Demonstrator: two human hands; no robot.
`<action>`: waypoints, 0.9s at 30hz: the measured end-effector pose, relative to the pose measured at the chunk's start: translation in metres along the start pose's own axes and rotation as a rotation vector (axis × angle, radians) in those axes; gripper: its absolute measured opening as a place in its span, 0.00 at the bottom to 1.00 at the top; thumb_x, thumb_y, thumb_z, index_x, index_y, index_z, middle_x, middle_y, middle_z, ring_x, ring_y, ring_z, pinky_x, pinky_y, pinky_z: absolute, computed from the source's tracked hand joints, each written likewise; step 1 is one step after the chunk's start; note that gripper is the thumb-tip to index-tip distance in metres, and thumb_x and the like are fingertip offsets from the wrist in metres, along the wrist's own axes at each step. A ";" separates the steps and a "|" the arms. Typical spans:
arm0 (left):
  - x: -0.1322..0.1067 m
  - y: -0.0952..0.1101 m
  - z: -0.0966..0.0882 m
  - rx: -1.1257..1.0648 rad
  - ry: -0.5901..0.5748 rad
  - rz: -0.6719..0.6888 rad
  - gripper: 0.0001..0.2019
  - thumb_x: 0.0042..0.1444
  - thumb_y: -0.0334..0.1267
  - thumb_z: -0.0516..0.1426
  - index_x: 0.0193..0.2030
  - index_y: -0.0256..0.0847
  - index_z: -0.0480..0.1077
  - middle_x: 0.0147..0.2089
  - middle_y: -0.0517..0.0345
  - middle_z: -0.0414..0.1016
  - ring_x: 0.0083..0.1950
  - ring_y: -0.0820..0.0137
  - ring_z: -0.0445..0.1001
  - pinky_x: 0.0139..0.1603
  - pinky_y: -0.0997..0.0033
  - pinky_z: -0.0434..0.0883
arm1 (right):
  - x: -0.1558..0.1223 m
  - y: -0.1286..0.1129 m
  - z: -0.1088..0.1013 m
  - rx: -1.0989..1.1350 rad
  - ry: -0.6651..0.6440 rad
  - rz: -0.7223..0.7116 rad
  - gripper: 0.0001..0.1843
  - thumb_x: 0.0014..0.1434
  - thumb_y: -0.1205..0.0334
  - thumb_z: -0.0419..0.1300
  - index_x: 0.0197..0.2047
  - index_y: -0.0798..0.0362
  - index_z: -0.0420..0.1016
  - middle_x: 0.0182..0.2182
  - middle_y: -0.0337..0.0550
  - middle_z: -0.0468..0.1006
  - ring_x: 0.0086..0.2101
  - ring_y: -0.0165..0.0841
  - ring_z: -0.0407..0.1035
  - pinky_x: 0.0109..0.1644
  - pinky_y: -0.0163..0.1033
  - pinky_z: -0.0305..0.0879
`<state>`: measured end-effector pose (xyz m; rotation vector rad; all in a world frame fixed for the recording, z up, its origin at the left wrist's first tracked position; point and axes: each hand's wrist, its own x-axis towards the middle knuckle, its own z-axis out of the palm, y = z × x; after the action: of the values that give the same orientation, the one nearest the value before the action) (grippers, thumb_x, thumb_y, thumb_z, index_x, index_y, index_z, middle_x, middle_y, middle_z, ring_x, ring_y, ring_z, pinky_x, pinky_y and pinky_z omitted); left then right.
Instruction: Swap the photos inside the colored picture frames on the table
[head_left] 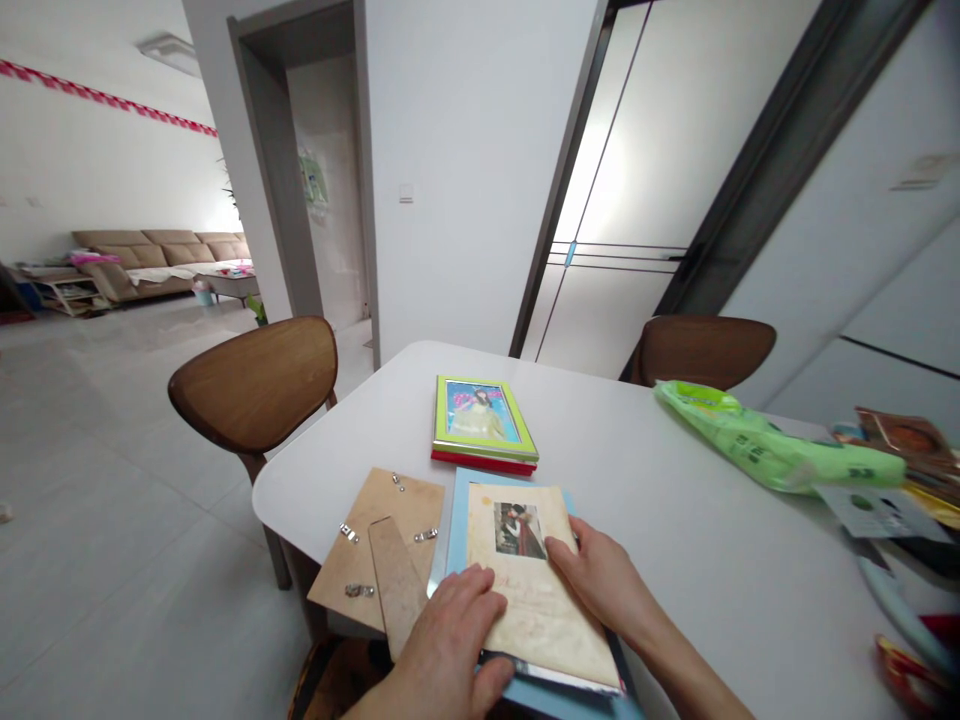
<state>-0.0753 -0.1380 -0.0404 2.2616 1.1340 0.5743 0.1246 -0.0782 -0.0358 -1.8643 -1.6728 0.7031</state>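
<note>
A yellowed paper sheet (551, 620) with a small picture printed on it lies on a light-blue picture frame (456, 530), at the table's near side. On its right edge, my right hand (607, 580) is closed, thumb on top. My left hand (454, 640) grips the lower left edge, fingers bent over the paper and thumb by the bottom corner. Dark, glossy layers show beneath the sheet's lower edge. Left of the frame rests a brown backing board (379, 500) with several metal clips and a stand leg (394, 575); my left hand partly covers the leg.
Behind the blue frame, a lime-green picture frame (480, 447) is stacked on a red one (480, 462). On the right of the white table (675, 560) lie a green plastic package (780, 450) and assorted items. Wooden chairs (259, 385) stand at the table's far side.
</note>
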 end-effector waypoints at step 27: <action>0.016 0.001 -0.011 0.192 -0.051 0.048 0.06 0.49 0.38 0.57 0.34 0.40 0.68 0.45 0.55 0.69 0.46 0.63 0.66 0.48 0.63 0.61 | -0.028 0.011 0.011 -0.456 0.088 -0.250 0.16 0.50 0.55 0.51 0.41 0.51 0.68 0.33 0.44 0.66 0.34 0.35 0.63 0.37 0.38 0.59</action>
<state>-0.0722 -0.1223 -0.0291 2.4577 1.1553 0.4393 0.1221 -0.1063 -0.0501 -1.8892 -2.0866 0.1389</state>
